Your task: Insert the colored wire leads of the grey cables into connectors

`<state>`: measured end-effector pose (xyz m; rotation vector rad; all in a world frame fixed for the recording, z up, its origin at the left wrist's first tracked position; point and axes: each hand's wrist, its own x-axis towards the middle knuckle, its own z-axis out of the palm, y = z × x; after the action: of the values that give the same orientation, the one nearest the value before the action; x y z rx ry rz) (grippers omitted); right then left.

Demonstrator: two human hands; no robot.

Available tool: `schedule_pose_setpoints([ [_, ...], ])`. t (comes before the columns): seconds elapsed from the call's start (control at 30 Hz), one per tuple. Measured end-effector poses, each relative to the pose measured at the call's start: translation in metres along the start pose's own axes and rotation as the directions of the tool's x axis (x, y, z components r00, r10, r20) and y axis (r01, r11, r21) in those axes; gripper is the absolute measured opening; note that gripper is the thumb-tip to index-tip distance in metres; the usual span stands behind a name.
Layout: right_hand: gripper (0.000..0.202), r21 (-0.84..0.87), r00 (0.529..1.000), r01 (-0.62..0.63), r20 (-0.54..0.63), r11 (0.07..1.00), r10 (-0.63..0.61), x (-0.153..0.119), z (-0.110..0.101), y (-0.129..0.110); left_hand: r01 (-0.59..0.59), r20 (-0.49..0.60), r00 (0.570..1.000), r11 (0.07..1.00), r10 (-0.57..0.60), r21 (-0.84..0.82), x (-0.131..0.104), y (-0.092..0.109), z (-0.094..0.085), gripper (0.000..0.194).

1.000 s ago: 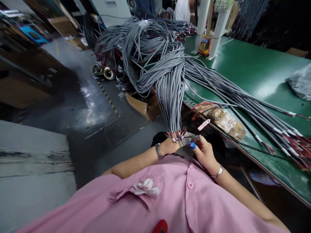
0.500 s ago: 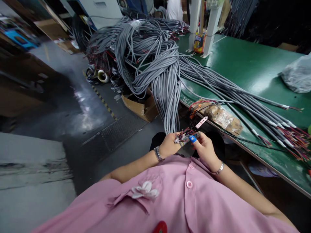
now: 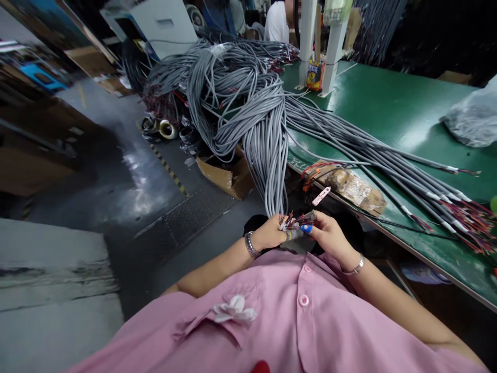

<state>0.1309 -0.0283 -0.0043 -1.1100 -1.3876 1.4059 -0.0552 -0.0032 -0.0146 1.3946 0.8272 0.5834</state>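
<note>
A thick bundle of grey cables [image 3: 267, 155] hangs over the table's edge and runs down to my hands. My left hand [image 3: 271, 231] is closed around the cable ends, where thin red and dark wires [image 3: 294, 221] fan out of the grey sheaths. On the other side, my right hand [image 3: 328, 233] pinches at these wire tips, with blue coverings [image 3: 306, 228] on its fingertips. Exactly which wires the right fingers hold is too small to make out. Both hands are close together in front of my pink shirt.
Other grey cables with stripped ends [image 3: 388, 166] lie across the green table [image 3: 392, 98]. A taped wooden block [image 3: 355, 186] sits at its front edge. An open cardboard box [image 3: 227, 176] stands on the floor. A plastic bag [image 3: 471, 119] lies at right; a person [image 3: 277, 23] is behind.
My right hand has shifted slightly, and the wires between my hands are now more drawn to the right. My left hand keeps its hold. The view has tilted a little.
</note>
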Motion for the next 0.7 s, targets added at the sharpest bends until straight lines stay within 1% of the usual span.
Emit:
schedule_pose_setpoints([
  [0.07,0.027,0.050,1.000,0.005,-0.018,0.999,-0.004,0.001,0.000,-0.003,-0.029,0.011,1.000,0.997,0.028,0.067,0.000,0.007,0.000,0.039],
  [0.17,0.028,0.046,0.996,0.051,-0.081,0.998,-0.047,0.001,0.002,-0.007,-0.041,-0.014,0.999,0.991,0.043,0.126,0.000,0.016,0.001,0.043],
  [0.27,0.028,0.025,0.984,0.058,-0.168,0.998,-0.053,0.001,0.003,-0.007,-0.065,-0.118,0.991,0.997,0.070,0.041,0.001,0.015,0.006,0.040],
  [0.33,0.027,0.028,0.971,0.060,-0.232,0.998,-0.051,0.000,0.004,-0.004,-0.124,-0.210,0.971,0.991,0.110,-0.057,0.002,0.010,0.011,0.036],
  [0.4,0.025,0.038,0.961,0.058,-0.273,0.998,-0.045,-0.003,0.004,0.000,-0.170,-0.292,0.948,0.976,0.125,-0.137,0.004,0.006,0.015,0.033],
  [0.47,0.024,0.045,0.960,0.052,-0.278,0.998,-0.037,-0.008,0.003,0.004,-0.178,-0.348,0.932,0.965,0.103,-0.191,0.006,0.004,0.018,0.032],
  [0.57,0.022,0.025,0.966,0.069,-0.251,0.997,-0.061,-0.014,0.000,0.008,-0.147,-0.384,0.922,0.965,0.053,-0.219,0.007,0.006,0.019,0.032],
  [0.63,0.021,0.002,0.968,0.086,-0.235,0.996,-0.083,-0.016,-0.003,0.008,-0.132,-0.387,0.921,0.973,0.049,-0.191,0.007,0.008,0.018,0.032],
  [0.7,0.021,-0.002,0.971,0.078,-0.225,0.997,-0.076,-0.013,-0.005,0.007,-0.133,-0.384,0.921,0.980,0.068,-0.146,0.007,0.009,0.018,0.032],
])
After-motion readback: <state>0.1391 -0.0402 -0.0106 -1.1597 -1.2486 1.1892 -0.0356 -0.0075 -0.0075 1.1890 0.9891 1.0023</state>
